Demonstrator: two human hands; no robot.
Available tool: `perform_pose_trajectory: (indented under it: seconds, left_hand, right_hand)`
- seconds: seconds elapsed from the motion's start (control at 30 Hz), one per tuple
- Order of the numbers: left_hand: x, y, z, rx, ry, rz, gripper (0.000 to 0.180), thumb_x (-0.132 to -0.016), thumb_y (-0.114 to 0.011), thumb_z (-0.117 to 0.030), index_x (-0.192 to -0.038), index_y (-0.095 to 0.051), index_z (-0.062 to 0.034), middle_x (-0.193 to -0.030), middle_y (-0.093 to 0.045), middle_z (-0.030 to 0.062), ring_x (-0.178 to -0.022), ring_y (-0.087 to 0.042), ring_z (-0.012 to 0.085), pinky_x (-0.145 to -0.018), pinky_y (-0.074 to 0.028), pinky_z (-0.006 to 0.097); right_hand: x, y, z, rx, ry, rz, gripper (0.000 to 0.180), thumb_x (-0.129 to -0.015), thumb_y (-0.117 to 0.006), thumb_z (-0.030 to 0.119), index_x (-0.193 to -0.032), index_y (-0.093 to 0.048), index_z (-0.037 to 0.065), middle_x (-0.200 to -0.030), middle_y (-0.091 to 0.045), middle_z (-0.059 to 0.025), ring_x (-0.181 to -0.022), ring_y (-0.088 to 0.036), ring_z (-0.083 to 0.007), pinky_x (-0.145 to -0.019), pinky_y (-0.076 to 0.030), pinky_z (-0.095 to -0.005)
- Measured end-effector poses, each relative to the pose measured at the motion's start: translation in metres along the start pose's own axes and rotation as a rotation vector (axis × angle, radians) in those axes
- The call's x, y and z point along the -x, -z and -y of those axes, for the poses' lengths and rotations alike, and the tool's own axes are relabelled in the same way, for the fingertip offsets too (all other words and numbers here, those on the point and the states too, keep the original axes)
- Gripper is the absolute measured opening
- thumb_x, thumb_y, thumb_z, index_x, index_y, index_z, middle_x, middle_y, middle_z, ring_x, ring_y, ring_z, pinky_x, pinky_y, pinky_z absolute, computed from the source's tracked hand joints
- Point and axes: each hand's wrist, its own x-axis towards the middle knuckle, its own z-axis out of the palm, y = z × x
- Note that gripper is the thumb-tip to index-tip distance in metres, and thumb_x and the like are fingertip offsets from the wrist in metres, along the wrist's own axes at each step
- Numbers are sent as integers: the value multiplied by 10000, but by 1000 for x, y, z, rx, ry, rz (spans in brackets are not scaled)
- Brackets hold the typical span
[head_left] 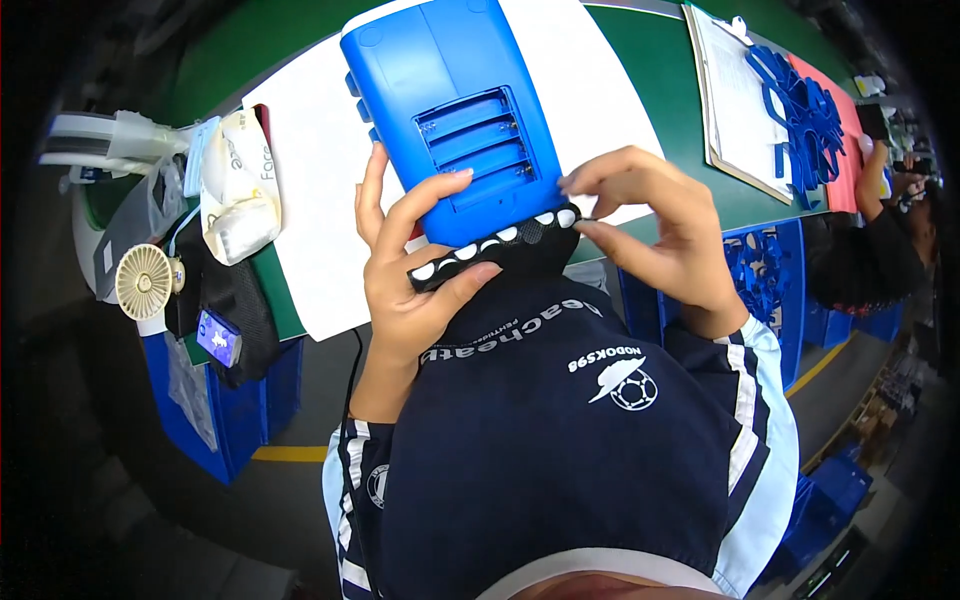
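Note:
A blue plastic device [440,90] is tilted up over the white sheet, its back toward me. Its uncovered battery compartment [478,148] shows several slots with metal contacts and no batteries. My left hand [405,250] grips the device's lower left corner, fingers on its back. Between that thumb and the device's lower edge runs a black strip with white round dots [495,243], also held by the left hand. At the strip's right end my right hand [655,220] is closed in a pinch, index fingertip by the device's corner and thumb just below. A small whitish bit shows between those fingertips.
White sheet [310,200] covers part of the green table [640,50]. At left are a tissue pack [240,190], a small fan [145,282] and a lit-screen gadget [218,338]. At right lie a clipboard [735,100] and blue plastic parts [800,110]; another person's arm [875,180] is beyond.

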Motion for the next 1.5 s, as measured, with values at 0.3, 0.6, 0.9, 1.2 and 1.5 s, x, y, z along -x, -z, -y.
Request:
perform_pose_trajectory:
  seconds: [0.3, 0.6, 0.9, 1.2, 1.5]
  left_hand:
    - [2, 6, 11, 43, -70, 42, 214, -601, -771, -248, -615, -680, -55, -1196, -558, 67, -1343, -95, 388, -981, -342, 482]
    - [-1, 6, 7, 0, -54, 95, 214, -589, -775, -261, -615, -685, -69, -1186, -565, 66, -1347, -58, 384, -1036, -254, 488]
    - [0, 4, 7, 28, -14, 93, 203, -590, -780, -249, -604, -677, -75, -1203, -558, 62, -1351, -44, 377, -1066, -193, 477]
    - [-2, 3, 6, 35, -32, 95, 198, -589, -783, -232, -595, -665, -74, -1209, -554, 72, -1350, -43, 381, -1051, -241, 478]
    - [-5, 2, 5, 23, -79, 119, 189, -584, -788, -211, -599, -660, -72, -1218, -547, 72, -1352, -35, 382, -1033, -282, 485]
  right_hand:
    - [6, -14, -20, -447, -419, -100, 40, -762, -583, -30, -778, -591, 6, -1078, -503, -112, -1027, -487, -184, -876, -389, -303]
    - [6, -24, -19, -417, -420, -134, 30, -785, -615, 11, -811, -608, -1, -1113, -466, -101, -1008, -487, -153, -841, -410, -277]
    - [8, -27, -22, -284, -336, -174, 103, -768, -656, 73, -811, -618, -13, -1070, -494, -103, -889, -536, -136, -792, -443, -251]
    - [8, -30, -22, -275, -333, -199, 94, -765, -655, 63, -798, -605, -9, -1061, -491, -100, -919, -523, -140, -810, -435, -263]
    - [3, -23, -11, 62, -205, -152, 98, -739, -656, 38, -767, -564, 18, -985, -470, -108, -943, -487, -206, -805, -402, -277]
